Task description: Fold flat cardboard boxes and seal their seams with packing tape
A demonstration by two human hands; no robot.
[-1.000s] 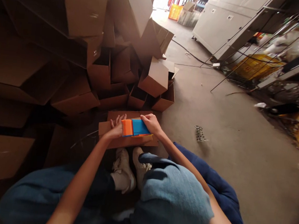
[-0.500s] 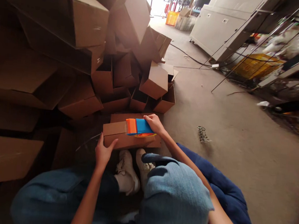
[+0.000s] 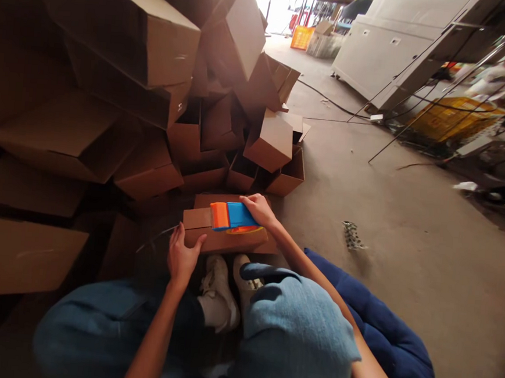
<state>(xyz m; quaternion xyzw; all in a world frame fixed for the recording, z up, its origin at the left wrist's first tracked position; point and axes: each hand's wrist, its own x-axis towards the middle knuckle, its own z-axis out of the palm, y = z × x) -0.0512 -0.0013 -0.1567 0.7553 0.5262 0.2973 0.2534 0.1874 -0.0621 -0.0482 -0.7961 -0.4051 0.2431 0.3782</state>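
Note:
A small closed cardboard box [image 3: 230,244] lies in front of my shoes, on top of a flat piece of cardboard [image 3: 272,246]. My left hand [image 3: 183,259] holds the box's left end, fingers around the corner and thumb against the near side. In my right hand [image 3: 257,208] is a blue and orange tape dispenser [image 3: 240,214], gripped at its right end. Its orange front rests at the box's top, left of the middle. The tape's contact with the cardboard is too small to make out.
Empty-looking cardboard boxes [image 3: 168,42] are piled high to the left and ahead. A dark blue cushion [image 3: 382,321] is at my right. A crumpled patterned scrap [image 3: 352,236] lies on the floor [image 3: 411,225]. Farther off stand a pale machine cabinet [image 3: 377,53] and a yellow crate [image 3: 459,119].
The tape dispenser has moved a little to the left along the box with my right hand. My left hand stays at the box's left end. The whole view has shifted slightly.

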